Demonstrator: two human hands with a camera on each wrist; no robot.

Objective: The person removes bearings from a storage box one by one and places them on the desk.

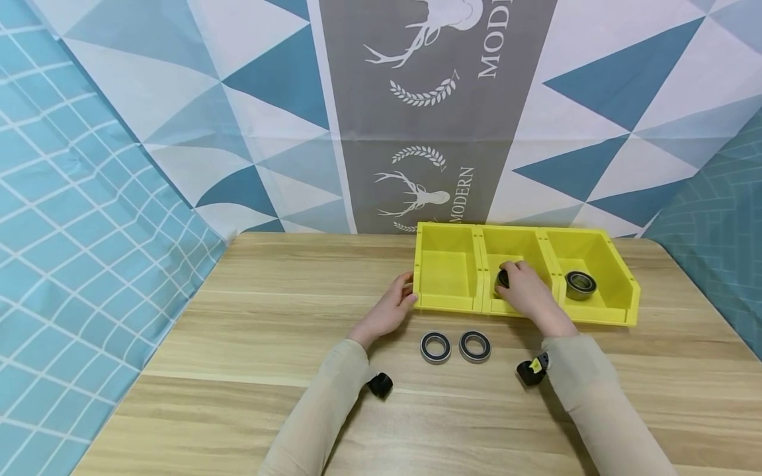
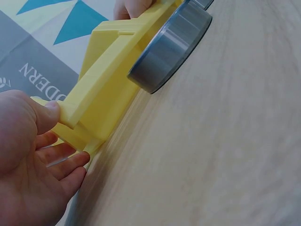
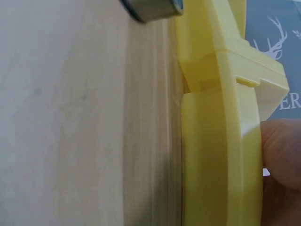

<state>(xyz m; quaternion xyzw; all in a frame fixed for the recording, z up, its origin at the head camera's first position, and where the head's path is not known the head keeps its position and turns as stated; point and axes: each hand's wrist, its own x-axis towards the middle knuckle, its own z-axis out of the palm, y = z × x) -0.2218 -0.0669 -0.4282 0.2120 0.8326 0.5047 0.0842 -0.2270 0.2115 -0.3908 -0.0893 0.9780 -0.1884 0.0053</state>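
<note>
"Wooden table; hands?"
"Left hand grips the bin row by its nine-o'clock end; right hand pinches a bearing in the middle bin, one o'clock from two rings."
"Best kept level."

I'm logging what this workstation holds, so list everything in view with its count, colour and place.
Yellow bins: three, yellow, joined in a row toward the table's back
Table bearings: two, black and silver, before the bins
Right-bin bearing: one, black and silver
Middle-bin bearing: one, dark, partly hidden
Table: one, wood-toned, beneath everything
Backdrop: one, white, blue and grey, behind
Left covering: one, blue with white grid
Right covering: one, teal
Wrist devices: two, black, by the wrists
Sleeves: two, beige, on the arms
Left hand: one, gripping the left bin's edge
Right hand: one, holding the middle-bin bearing
</note>
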